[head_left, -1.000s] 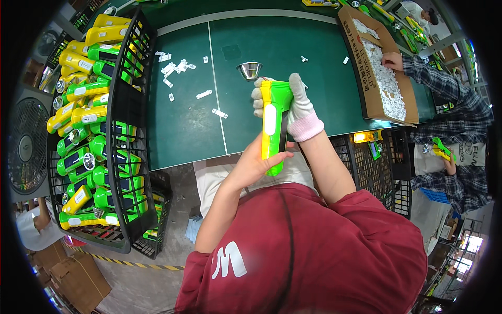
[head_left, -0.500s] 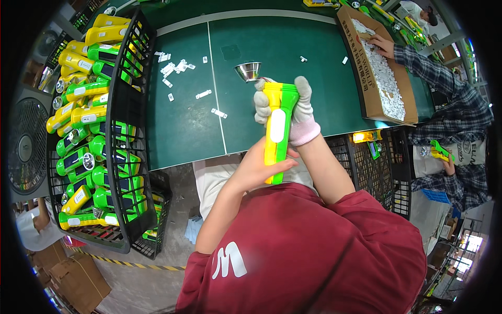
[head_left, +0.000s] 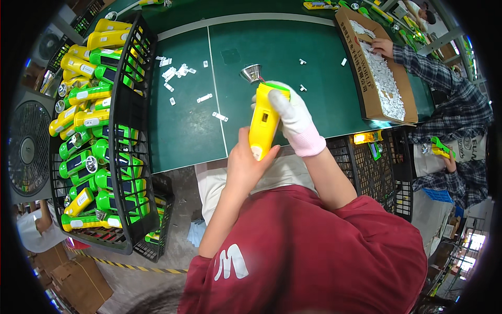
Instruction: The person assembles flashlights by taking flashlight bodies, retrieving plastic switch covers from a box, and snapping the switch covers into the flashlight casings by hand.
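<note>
Both hands grip a yellow and green flashlight body (head_left: pixel 264 119), its yellow side up with a small dark rectangular slot showing. My bare left hand (head_left: pixel 246 162) is closed round the lower, tail end. My right hand (head_left: pixel 295 116), in a whitish glove with a pink cuff, wraps the wider head end, its thumb on the yellow shell. A silver cone-shaped reflector (head_left: pixel 251 72) hangs off the head end over the green table, with a bit of red wire near it. The glove hides part of the green side.
On the green table (head_left: pixel 183 133) lie several small white switch pieces (head_left: pixel 182 70). A black crate (head_left: pixel 116 157) heaped with flashlights stands at left. At right, a co-worker's hand (head_left: pixel 383 47) reaches into a cardboard box (head_left: pixel 361 68) of white pieces. A fan (head_left: pixel 30 149) stands far left.
The flashlight body has been rolled, bringing its slotted yellow side up in place of the white-switch side. My left hand has shifted its hold; the reflector has moved slightly right.
</note>
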{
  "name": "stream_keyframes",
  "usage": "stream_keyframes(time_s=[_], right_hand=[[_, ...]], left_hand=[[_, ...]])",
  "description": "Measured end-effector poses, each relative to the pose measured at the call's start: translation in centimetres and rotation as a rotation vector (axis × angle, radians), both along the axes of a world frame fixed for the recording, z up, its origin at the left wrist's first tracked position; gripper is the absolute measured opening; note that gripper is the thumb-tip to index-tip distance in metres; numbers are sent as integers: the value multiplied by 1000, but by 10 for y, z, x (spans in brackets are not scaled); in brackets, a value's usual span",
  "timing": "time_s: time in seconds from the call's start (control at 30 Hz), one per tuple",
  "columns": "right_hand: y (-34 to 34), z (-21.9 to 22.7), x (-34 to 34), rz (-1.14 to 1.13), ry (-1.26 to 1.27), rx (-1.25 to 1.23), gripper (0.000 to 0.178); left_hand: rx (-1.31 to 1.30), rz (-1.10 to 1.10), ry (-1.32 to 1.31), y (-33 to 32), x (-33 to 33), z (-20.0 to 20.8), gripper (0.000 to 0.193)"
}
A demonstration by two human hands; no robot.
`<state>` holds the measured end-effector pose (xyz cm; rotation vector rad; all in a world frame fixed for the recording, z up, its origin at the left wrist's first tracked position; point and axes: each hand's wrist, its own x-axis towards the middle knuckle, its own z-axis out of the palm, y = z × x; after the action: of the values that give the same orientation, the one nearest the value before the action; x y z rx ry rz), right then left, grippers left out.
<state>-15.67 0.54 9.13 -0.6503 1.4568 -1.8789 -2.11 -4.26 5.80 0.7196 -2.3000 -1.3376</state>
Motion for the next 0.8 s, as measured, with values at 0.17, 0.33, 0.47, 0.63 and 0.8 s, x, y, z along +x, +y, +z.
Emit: stream_keyframes(time_s=[0.17,0.33,0.47,0.63,0.8], right_hand=[[2,40,22,-124,195,158,45],[10,44,25,-92,344,131,49],[12,41,28,-31,219,-76,54],[8,17,11,101,-375,-332,54],[-2,8,2,71,-611,-296,50]], left_hand=[[-93,55,131,8,-3,-10,62],[201,-37,285,-2,2,-7,57],[228,-116,277,-11,10,1,49],[-167,-13,22,-3,15,40,54],[-31,-141,17,-3,19,46,51]])
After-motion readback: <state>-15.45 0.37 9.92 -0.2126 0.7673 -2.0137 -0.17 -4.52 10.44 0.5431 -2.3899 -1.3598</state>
